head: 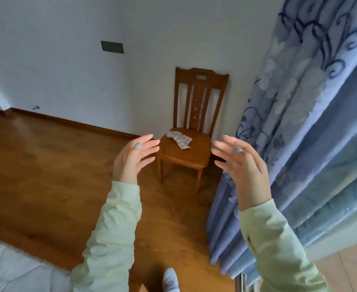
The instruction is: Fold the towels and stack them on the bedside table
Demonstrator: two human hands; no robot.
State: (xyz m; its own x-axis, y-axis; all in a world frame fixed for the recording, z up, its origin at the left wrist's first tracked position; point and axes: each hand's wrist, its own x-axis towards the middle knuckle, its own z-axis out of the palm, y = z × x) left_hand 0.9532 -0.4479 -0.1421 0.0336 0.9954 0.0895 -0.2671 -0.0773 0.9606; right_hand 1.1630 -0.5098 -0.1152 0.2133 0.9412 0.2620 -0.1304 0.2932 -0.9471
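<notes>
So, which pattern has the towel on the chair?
The towel looks white with grey stripes; the head view shows it, rather small.

Open floor (pixel 47 165) before chair (pixel 186 157); curtain (pixel 299 144) crowds right.

Bedroom: bed (pixel 9 268), curtain (pixel 312 144), chair (pixel 194 123)

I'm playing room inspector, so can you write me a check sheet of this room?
Surface: wooden chair seat, in the corner.
Job's things: one striped towel, crumpled and unfolded on the seat.
Clutter: nothing seen.
Grips: left grip and right grip raised, fingers spread, holding nothing.
Cables: nothing seen.
Surroundings: blue curtain on the right, wooden floor, bed corner lower left, dark wall plate.
</notes>
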